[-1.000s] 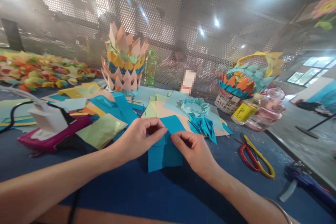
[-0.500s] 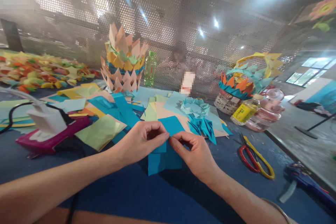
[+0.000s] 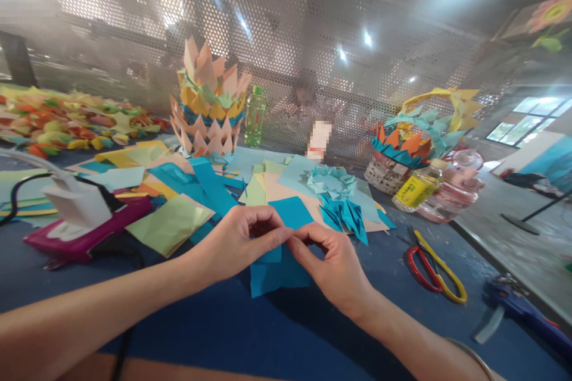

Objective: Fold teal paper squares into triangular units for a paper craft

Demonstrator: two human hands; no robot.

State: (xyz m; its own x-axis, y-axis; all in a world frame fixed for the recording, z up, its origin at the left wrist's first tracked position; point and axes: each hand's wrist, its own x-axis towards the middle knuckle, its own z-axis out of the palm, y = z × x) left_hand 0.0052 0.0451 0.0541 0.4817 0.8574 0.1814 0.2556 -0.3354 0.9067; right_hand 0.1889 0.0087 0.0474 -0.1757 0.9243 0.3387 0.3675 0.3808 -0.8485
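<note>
Both hands meet low in the middle of the head view over blue paper [image 3: 277, 277]. My left hand [image 3: 243, 238] is closed, thumb and index finger pinching the paper's upper edge. Fingertips nearly touching it, my right hand [image 3: 333, 259] pinches the same paper from the other side. The fingers hide the spot they grip. Beyond them lies another flat blue sheet [image 3: 292, 212]. A bundle of folded blue paper points [image 3: 346, 220] and a pale blue ring of folded points [image 3: 331, 181] rest just past my right hand.
Red-and-yellow scissors [image 3: 435, 268] and a blue glue gun [image 3: 527, 309] lie at right. A purple power strip [image 3: 89, 241] with a plugged-in white adapter sits at left. Behind stand a layered paper crown [image 3: 210, 107], a green bottle [image 3: 254, 116], a yellow-labelled bottle [image 3: 415, 187] and a paper-filled basket [image 3: 388, 169].
My fingertips have drawn slightly closer together on the blue paper. Otherwise the hands and the things on the table look almost the same.
</note>
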